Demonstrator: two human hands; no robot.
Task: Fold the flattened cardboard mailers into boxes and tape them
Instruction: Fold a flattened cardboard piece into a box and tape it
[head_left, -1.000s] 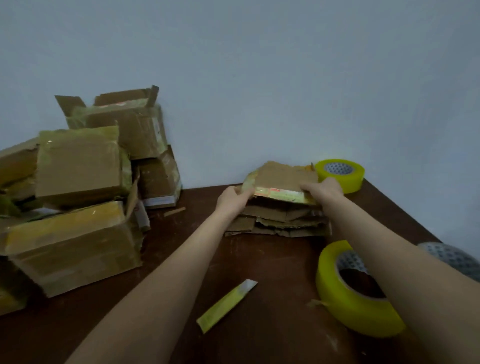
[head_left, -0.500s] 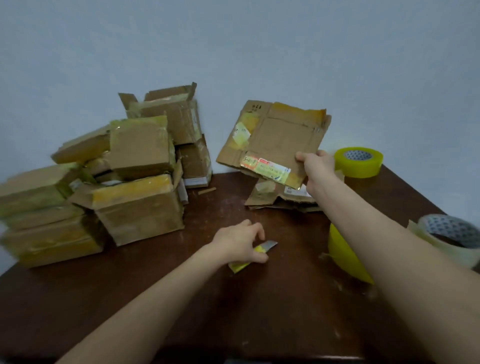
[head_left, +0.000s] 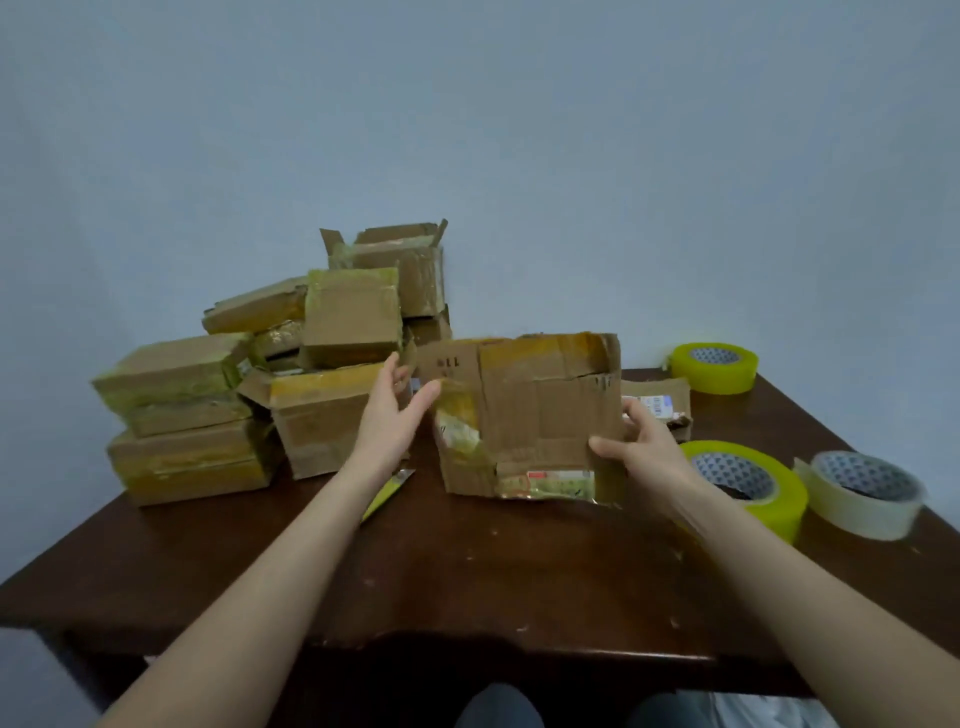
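Note:
A flattened cardboard mailer (head_left: 540, 410) with old yellow tape and a label stands upright over the table's middle. My right hand (head_left: 639, 447) pinches its lower right edge, thumb on the near face. My left hand (head_left: 395, 415) is beside its left edge with straight fingers; whether it touches the cardboard is unclear. Behind the mailer, at the back right, lie more flattened mailers (head_left: 660, 405). Two yellow tape rolls (head_left: 748, 483) (head_left: 714, 366) and a pale tape roll (head_left: 862, 493) lie on the right.
A pile of several taped cardboard boxes (head_left: 317, 410) fills the table's left and back. A yellow box cutter (head_left: 387, 493) lies under my left forearm. The dark wooden table (head_left: 467, 577) has its front edge close to me. A plain wall stands behind.
My right hand brought the mailer down from above the stack to the table's middle and turned it upright. My left hand left the box cutter and rose to the mailer's left edge.

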